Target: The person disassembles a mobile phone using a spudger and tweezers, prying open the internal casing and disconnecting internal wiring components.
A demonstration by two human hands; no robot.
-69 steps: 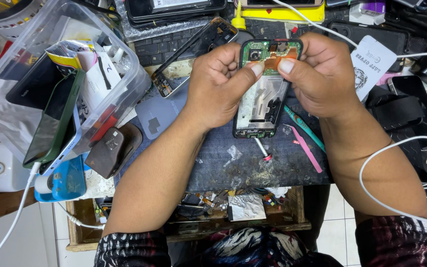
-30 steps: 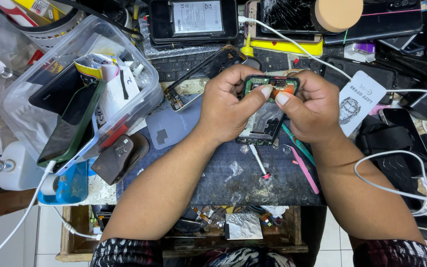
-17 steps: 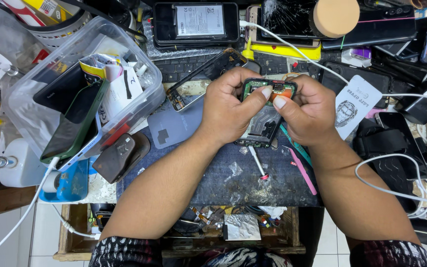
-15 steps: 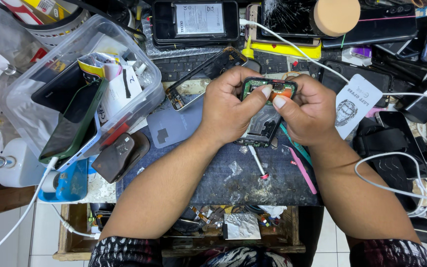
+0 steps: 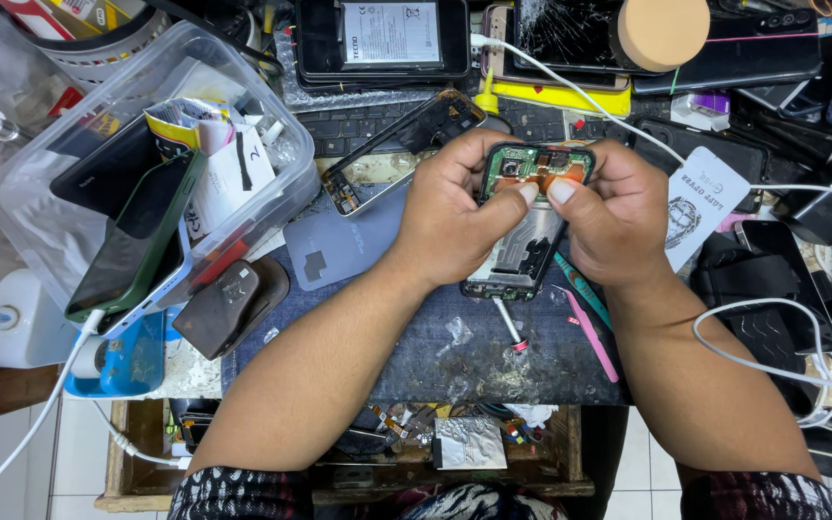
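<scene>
I've got both hands, left hand (image 5: 455, 207) & right hand (image 5: 613, 217), clamped on the opened phone (image 5: 529, 223); thumbs press its 12 o'clock end. I'd press evenly, w/ light force, avoiding the green board (image 5: 532, 164).

Cluttered workbench (image 5: 455, 361) under dark mat, with pink tweezers (image 5: 591, 337), screwdriver (image 5: 509, 328), clear plastic bin (image 5: 40, 207)

Two hands: left hand (image 5: 455, 217), right hand (image 5: 618, 221), both gripping one opened phone (image 5: 530, 221). One clear plastic tub (image 5: 60, 193) at the left edge of the worktop (image 5: 435, 356), with two phones inside (one green-edged). One loose phone frame (image 5: 402, 144). One grey back cover (image 5: 339, 246). Two tweezers, pink (image 5: 589, 332) and teal (image 5: 582, 289). One screwdriver (image 5: 507, 325). One tan round block (image 5: 662, 29) at the far edge.
</scene>
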